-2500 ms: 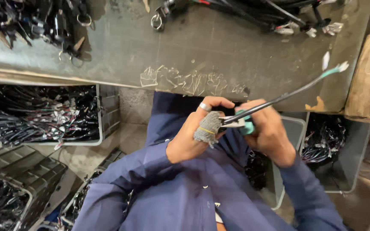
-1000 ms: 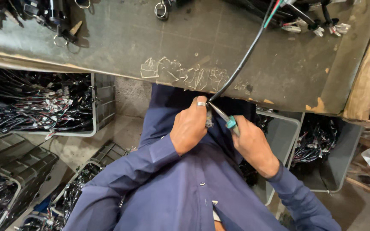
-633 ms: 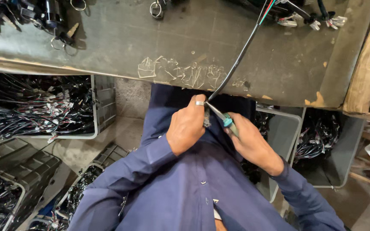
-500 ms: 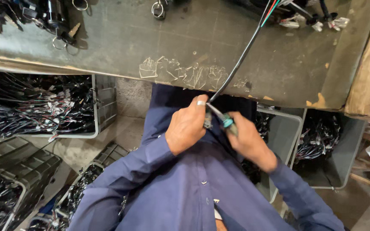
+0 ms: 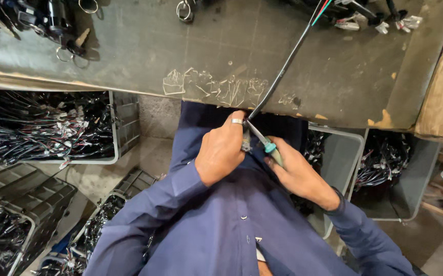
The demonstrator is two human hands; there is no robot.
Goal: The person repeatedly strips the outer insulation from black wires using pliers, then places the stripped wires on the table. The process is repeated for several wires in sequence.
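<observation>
Our right hand (image 5: 298, 174) is closed round a teal-handled screwdriver (image 5: 265, 145), its tip aimed at the black cable (image 5: 283, 71) that our left hand (image 5: 221, 153) pinches shut just below the bench edge (image 5: 129, 89). We judge the tip could slip off the cable and jab the left fingers (image 5: 237, 122), being so close. Both wrists bend inward over our chest.

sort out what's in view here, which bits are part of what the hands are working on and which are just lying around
In hand:
left hand, pinching the cable
right hand, gripping the tool
black cable, running up over the bench
teal-handled tool, tip at the cable end

Lying about:
key rings on the bench
tape scraps at the bench edge
crates of wiring
cardboard
</observation>
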